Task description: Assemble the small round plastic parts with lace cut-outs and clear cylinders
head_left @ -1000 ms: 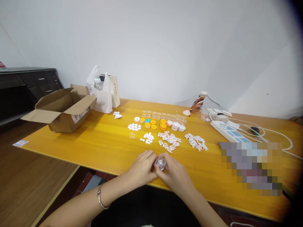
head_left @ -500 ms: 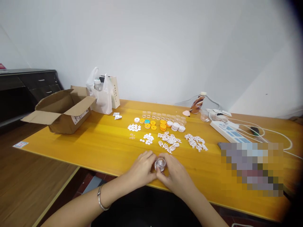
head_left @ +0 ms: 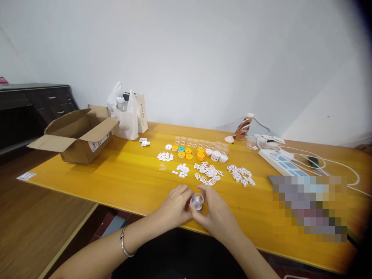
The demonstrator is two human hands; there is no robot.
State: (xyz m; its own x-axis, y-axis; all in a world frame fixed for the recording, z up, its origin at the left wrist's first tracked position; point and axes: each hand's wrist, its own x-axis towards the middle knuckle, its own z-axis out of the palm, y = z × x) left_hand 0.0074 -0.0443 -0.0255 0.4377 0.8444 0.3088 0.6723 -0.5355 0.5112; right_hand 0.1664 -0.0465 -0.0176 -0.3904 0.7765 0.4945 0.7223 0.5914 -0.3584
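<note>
Near the front edge of the table, a small clear plastic cup [head_left: 197, 202] stands between my hands, with a small white part showing inside it. My left hand [head_left: 176, 203] closes on its left side, fingers bent and partly hidden. From the right, my right hand [head_left: 214, 209] grips the cup between thumb and curved index finger. Beyond my hands lie white lattice-like pieces [head_left: 207, 172] and small white discs [head_left: 182, 170]. Farther back are white knobbed pieces [head_left: 165, 156], yellow round caps [head_left: 188, 156], white round caps [head_left: 223, 158] and a row of clear cups [head_left: 190, 142].
An open cardboard box [head_left: 77, 149] stands at the left, beside a white plastic bag [head_left: 128, 124]. A brown-labelled bottle [head_left: 243, 128] is against the wall. On the right lie a power strip [head_left: 280, 162], cables and a pixelated flat object [head_left: 309, 209].
My right index finger has lifted slightly away from the cup's far rim. The cup stays in nearly the same place, and the view has shifted a little.
</note>
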